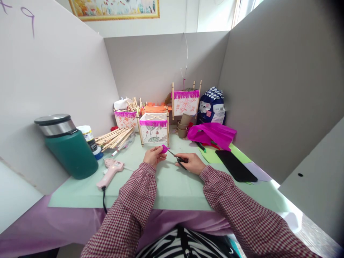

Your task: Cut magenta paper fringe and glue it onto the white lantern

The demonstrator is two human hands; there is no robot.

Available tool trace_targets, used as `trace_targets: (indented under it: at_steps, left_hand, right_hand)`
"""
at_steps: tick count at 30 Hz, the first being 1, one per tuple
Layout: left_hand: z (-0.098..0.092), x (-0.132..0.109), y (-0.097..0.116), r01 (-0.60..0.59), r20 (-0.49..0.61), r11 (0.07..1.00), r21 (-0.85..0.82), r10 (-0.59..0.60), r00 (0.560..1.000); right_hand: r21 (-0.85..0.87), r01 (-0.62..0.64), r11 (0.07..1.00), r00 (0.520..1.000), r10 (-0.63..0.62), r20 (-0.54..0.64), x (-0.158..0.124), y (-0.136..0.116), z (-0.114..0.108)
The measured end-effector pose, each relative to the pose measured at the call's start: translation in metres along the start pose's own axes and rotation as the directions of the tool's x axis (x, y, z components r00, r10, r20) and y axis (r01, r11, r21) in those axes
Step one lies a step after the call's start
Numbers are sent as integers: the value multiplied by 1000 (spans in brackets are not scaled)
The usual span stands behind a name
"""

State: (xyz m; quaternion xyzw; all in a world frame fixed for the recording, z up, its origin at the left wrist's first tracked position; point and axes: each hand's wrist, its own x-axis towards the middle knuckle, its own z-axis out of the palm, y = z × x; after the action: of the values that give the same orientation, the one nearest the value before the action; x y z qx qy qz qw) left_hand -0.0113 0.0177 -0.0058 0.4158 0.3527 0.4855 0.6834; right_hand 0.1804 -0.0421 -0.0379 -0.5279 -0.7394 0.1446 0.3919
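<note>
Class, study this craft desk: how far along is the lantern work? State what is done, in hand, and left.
Done: three fringed lanterns stand at the back. In hand: the left hand holds a pink scrap while the right hand puts scissors to it. Probably left: the loose sticks and the heap of pink paper lie unused, and the glue gun rests untouched.

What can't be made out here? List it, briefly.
All in the head view:
- Handles of the scissors: hidden inside the right hand.
- Pink paper scrap in the left hand: too small to tell its cut shape.
- Bottle: partly behind the green flask, label unreadable.
- Framed picture: cut off by the top edge.
</note>
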Motion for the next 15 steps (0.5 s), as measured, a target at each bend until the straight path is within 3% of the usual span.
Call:
trace_targets:
  at_steps: [15]
  left_hand:
    - [-2,2,3,-49,-125,992,-112,35,992]
  right_hand:
    - [16,-46,999,998,45,34,-2,-3,-4]
